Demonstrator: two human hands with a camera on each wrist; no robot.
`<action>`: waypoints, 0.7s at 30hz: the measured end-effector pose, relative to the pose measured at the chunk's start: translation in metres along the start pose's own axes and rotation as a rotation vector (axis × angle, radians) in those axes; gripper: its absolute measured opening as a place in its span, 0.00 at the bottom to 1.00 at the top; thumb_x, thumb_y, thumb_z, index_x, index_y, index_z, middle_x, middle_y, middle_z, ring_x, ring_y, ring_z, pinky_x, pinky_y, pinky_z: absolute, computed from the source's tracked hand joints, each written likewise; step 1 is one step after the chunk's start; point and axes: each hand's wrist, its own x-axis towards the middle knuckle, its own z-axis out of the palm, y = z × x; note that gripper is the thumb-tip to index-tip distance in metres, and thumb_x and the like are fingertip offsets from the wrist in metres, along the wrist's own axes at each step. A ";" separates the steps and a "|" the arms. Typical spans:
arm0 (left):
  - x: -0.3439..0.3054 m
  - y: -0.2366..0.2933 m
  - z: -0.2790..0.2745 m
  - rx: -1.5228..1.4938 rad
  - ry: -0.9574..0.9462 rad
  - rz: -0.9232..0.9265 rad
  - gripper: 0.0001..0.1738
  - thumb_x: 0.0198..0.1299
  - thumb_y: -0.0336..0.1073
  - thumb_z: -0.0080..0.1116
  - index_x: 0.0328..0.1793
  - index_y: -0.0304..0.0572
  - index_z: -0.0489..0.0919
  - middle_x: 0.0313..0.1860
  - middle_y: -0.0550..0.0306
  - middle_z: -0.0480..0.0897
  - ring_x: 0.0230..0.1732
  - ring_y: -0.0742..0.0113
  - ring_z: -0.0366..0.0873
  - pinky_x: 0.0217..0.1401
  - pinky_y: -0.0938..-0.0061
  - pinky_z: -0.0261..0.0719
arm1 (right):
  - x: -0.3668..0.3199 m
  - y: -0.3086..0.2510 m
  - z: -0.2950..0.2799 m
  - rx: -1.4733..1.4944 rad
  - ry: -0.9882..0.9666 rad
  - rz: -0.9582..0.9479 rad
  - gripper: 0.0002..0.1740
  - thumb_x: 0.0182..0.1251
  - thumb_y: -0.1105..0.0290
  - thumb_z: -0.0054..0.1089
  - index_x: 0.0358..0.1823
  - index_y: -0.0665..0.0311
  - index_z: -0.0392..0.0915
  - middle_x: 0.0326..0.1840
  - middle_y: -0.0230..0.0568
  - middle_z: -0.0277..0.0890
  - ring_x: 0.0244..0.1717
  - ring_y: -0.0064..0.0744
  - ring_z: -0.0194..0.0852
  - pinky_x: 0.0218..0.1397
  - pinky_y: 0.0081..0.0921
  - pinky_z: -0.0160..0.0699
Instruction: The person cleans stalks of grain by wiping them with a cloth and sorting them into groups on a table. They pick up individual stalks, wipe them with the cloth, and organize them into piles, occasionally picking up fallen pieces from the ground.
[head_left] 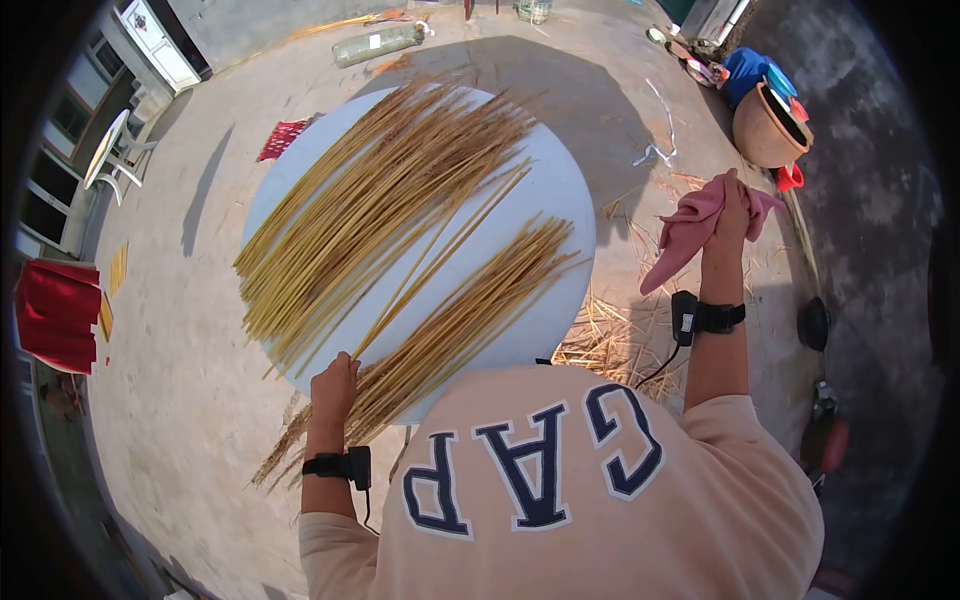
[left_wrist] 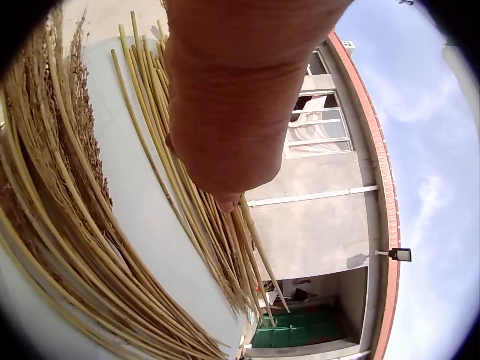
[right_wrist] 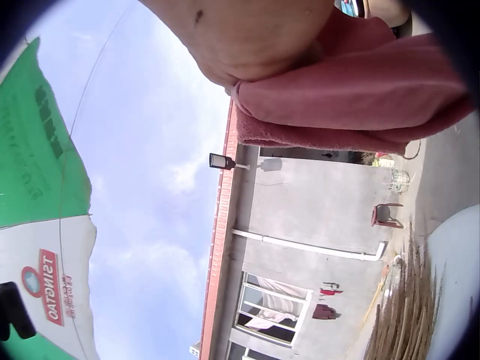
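On the round pale table [head_left: 575,190] lie long dry stalks in two bundles. The large bundle [head_left: 370,190] spreads over the far left part and the smaller bundle [head_left: 470,310] lies nearer the body. My left hand [head_left: 335,388], at the table's near edge, grips the ends of a few loose stalks [head_left: 440,260] that reach between the two bundles. In the left wrist view its finger [left_wrist: 232,112] hides part of the stalks behind it. Out to the right, off the table, my right hand [head_left: 733,208] holds a bunched pink cloth [head_left: 690,235] that hangs down from the fingers.
Broken straw [head_left: 605,335] litters the ground right of the table. A clay pot [head_left: 770,130] and a blue container [head_left: 745,75] stand along the right side. A white chair [head_left: 115,155] and a red cloth [head_left: 58,315] are at the left. A wrapped roll [head_left: 378,45] lies beyond the table.
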 end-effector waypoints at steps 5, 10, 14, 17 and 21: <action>0.013 0.007 0.033 -0.095 -0.031 0.045 0.12 0.58 0.42 0.49 0.31 0.41 0.67 0.27 0.47 0.76 0.29 0.49 0.76 0.30 0.58 0.73 | -0.058 0.070 -0.008 -0.597 -0.296 0.201 0.19 0.54 0.67 0.62 0.44 0.65 0.68 0.42 0.32 0.67 0.43 0.22 0.65 0.44 0.19 0.68; 0.015 -0.001 0.048 -0.112 -0.096 0.020 0.09 0.52 0.39 0.55 0.33 0.42 0.71 0.35 0.48 0.75 0.39 0.49 0.72 0.37 0.59 0.71 | -0.110 0.121 -0.027 -1.184 -0.842 0.315 0.22 0.53 0.57 0.60 0.42 0.67 0.73 0.45 0.43 0.72 0.49 0.34 0.68 0.50 0.26 0.67; 0.014 -0.007 0.062 -0.066 0.060 0.110 0.13 0.50 0.36 0.56 0.43 0.45 0.73 0.40 0.53 0.73 0.46 0.53 0.69 0.43 0.60 0.69 | -0.133 0.156 -0.039 -1.346 -1.112 0.281 0.26 0.50 0.56 0.61 0.44 0.69 0.72 0.49 0.47 0.70 0.52 0.39 0.66 0.56 0.26 0.63; 0.015 -0.015 0.085 -0.130 0.125 0.148 0.16 0.49 0.33 0.55 0.46 0.45 0.72 0.41 0.53 0.73 0.46 0.53 0.69 0.42 0.61 0.70 | -0.142 0.196 -0.046 -1.608 -1.424 0.205 0.24 0.52 0.51 0.56 0.38 0.67 0.75 0.43 0.47 0.73 0.47 0.42 0.69 0.52 0.28 0.66; 0.014 -0.016 0.092 -0.152 0.037 0.085 0.10 0.51 0.31 0.51 0.41 0.44 0.74 0.38 0.54 0.74 0.43 0.53 0.71 0.41 0.62 0.70 | -0.157 0.214 -0.046 -1.643 -1.587 0.240 0.22 0.51 0.55 0.59 0.40 0.66 0.75 0.42 0.49 0.74 0.45 0.45 0.71 0.49 0.32 0.68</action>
